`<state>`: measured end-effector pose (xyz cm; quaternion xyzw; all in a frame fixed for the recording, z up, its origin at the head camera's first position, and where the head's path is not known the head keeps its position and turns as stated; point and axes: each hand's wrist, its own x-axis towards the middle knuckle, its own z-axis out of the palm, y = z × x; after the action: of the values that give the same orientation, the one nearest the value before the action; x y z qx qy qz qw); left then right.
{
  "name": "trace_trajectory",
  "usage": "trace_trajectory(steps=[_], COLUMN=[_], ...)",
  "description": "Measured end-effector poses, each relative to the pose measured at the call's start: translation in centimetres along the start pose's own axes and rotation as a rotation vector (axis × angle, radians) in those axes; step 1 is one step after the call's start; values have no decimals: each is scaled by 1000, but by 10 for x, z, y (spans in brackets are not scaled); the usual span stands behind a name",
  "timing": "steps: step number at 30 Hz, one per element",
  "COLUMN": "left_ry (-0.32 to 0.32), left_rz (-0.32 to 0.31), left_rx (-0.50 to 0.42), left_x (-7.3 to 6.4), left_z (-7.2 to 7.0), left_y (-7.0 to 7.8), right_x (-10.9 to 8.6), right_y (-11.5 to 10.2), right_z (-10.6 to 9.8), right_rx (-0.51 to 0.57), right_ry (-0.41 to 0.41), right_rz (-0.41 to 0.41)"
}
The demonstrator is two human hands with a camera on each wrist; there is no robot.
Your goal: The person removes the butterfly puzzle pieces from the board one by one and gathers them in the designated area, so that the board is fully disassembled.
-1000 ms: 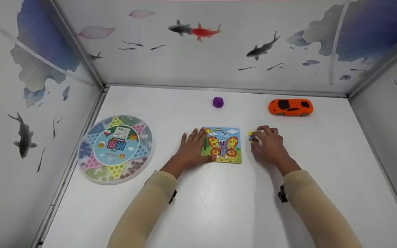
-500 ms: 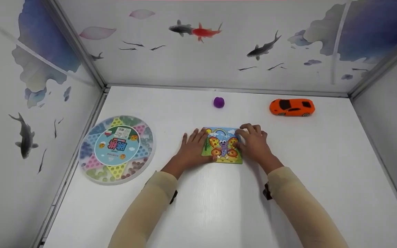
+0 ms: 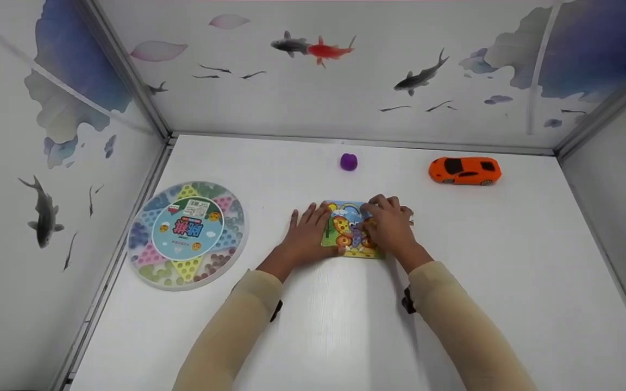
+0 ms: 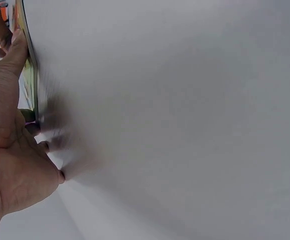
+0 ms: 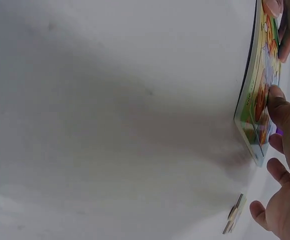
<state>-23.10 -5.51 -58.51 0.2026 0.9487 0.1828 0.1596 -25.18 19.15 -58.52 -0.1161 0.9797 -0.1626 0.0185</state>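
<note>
A square butterfly jigsaw puzzle (image 3: 340, 241) lies on the white table (image 3: 313, 326) between both hands. My left hand (image 3: 305, 239) rests at its left side, fingers straight along the edge and thumb on the lower rim. From the right, my right hand (image 3: 392, 225) reaches over the puzzle, covering its right part. Its thumb (image 5: 277, 102) touches the butterfly picture, and its fingers are bent above the upper right. Whether thumb and index pinch a piece I cannot tell. A small loose puzzle piece (image 5: 234, 215) lies on the table just right of that hand.
A round Chinese checkers box (image 3: 187, 236) with coloured marbles lies at the left. A purple ball-like thing (image 3: 349, 162) sits behind the puzzle, and an orange toy car (image 3: 465, 171) stands at the back right. Printed wall panels (image 3: 313, 108) enclose the table.
My right hand has left the loose piece and moved left onto the puzzle, its fingers shifting further over the picture. The loose piece now shows beside the hand. My left hand stays in place.
</note>
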Motion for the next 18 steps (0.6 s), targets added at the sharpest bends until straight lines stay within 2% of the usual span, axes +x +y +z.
trace_trajectory(steps=[10,18], left_ry=[0,-6], left_rz=[2,-6], left_rx=[1,4], left_x=[-1,0], left_z=[-2,-1], left_y=[2,2], right_x=[4,11], right_y=[-9,-18], right_z=[1,4], right_rx=[-37,-9], right_ry=[18,16], right_rz=[19,19])
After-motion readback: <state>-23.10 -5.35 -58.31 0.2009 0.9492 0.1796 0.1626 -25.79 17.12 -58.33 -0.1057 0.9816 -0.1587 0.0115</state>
